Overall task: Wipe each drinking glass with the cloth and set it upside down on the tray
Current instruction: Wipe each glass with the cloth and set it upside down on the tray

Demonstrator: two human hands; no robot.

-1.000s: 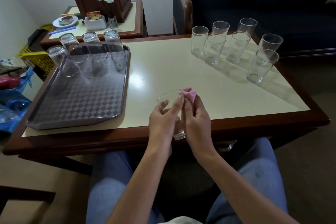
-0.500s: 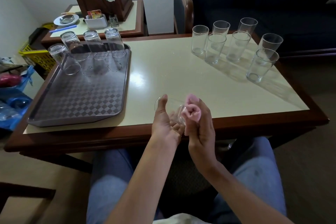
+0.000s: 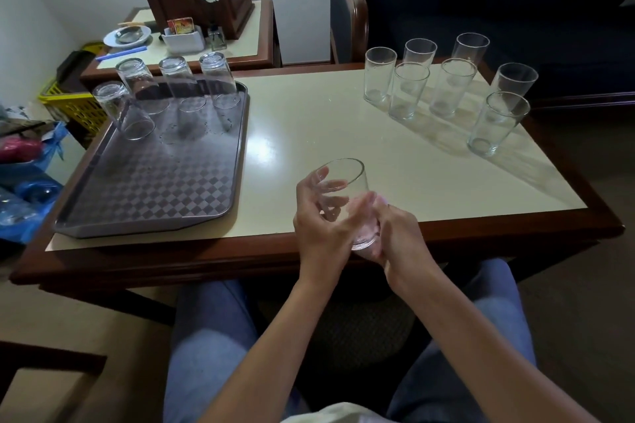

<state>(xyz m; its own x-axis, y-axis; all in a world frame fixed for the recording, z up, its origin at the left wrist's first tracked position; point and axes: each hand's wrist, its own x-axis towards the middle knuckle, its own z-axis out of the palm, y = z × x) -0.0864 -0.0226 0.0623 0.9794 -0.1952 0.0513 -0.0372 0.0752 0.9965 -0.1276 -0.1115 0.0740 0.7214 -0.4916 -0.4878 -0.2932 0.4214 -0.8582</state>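
Observation:
Over the table's near edge I hold a clear drinking glass (image 3: 347, 182), mouth up and tilted away. My left hand (image 3: 319, 220) grips its left side, fingers curled round the wall. My right hand (image 3: 395, 233) cups its base, pressing the pink cloth (image 3: 369, 220) against it; the cloth shows only faintly through the glass. The grey checkered tray (image 3: 144, 192) lies at the left with several glasses upside down (image 3: 175, 82) along its far end. Several upright glasses (image 3: 446, 89) stand at the table's far right.
The cream table top has a dark wooden rim (image 3: 206, 261). Behind it a side table (image 3: 240, 55) carries a dish, a white holder and a small vase. A yellow basket (image 3: 68, 103) and blue bags sit at the left. A dark sofa (image 3: 515, 10) stands beyond.
The glass has turned from lying sideways to mouth-up and lifted a little. My right hand with the cloth has slid from the glass's mouth down to its base.

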